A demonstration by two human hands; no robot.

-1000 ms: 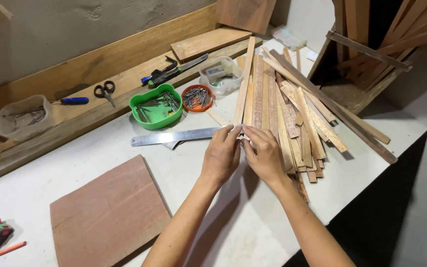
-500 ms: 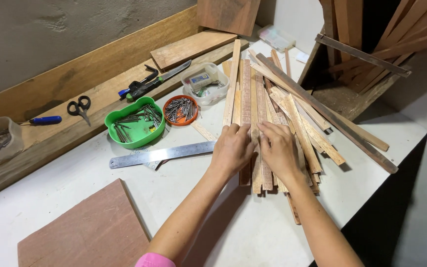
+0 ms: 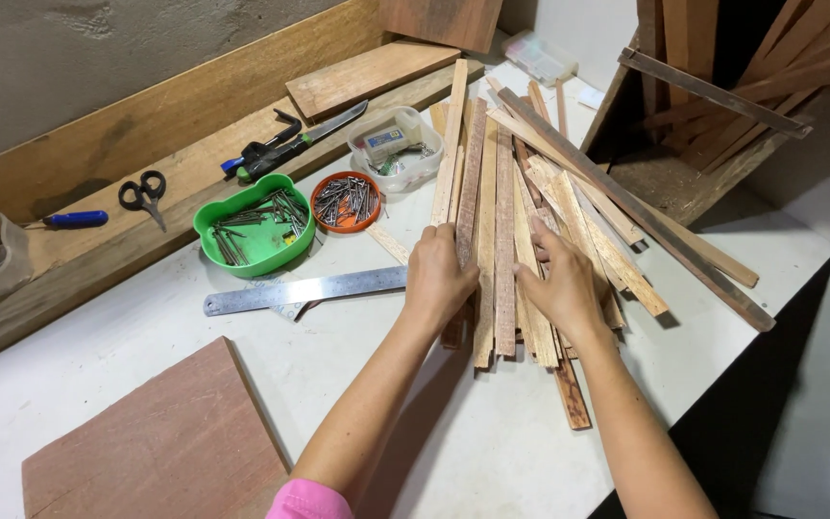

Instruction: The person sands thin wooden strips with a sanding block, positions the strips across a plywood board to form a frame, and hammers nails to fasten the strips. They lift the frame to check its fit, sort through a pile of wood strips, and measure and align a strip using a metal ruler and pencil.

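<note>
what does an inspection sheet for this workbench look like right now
surface: white table, bare in front, a reddish board at the near left corner
job's things: pile of wood strips fanned across the table
clutter: steel ruler, green tray and orange dish of nails, clear box, scissors, knife, planks along the wall
grippers: left hand and right hand lie flat on the strips, one on each side of a few of them
cables: nothing seen
surroundings: grey wall, wooden crate of long slats at the right

Bright, even overhead light, soft shadows under arms, sharp focus — slight wide-angle bending at edges
</note>
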